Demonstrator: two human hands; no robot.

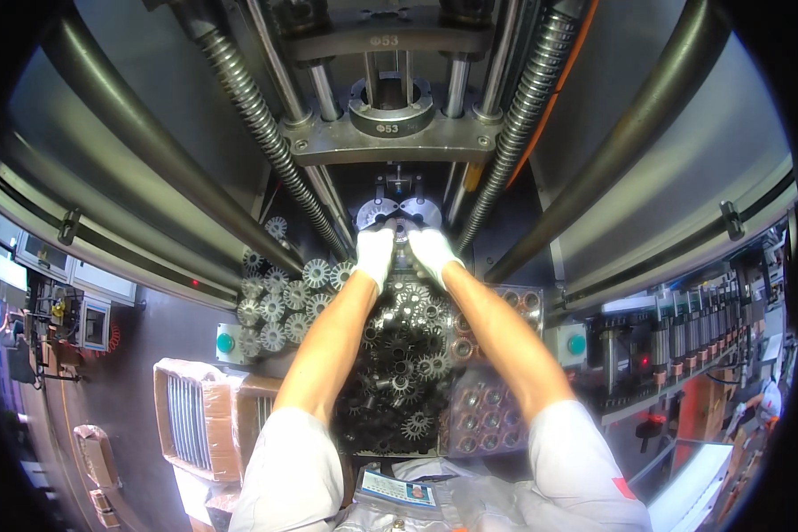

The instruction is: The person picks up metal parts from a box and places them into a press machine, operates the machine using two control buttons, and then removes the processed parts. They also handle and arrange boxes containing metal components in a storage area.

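Both my arms stretch forward to a fixture low in a press. My left hand [375, 253], in a white glove, is at the fixture's left side, fingers curled and partly hidden. Close beside it, my gloved right hand [432, 252] is curled at the right side. Just beyond them are a round slotted metal plate [378, 211] on the left and a similar round plate [422, 211] on the right. A small round part [402, 232] shows between the hands. What the fingers grip is hidden.
Toothed metal cores [272, 308] stand in stacks at left. A bin of dark toothed parts [402, 365] lies below my arms. Clear trays of copper-coloured rings [481, 419] sit right. Green buttons [225, 342] [576, 344] flank the work area. A press plate [390, 142] hangs above.
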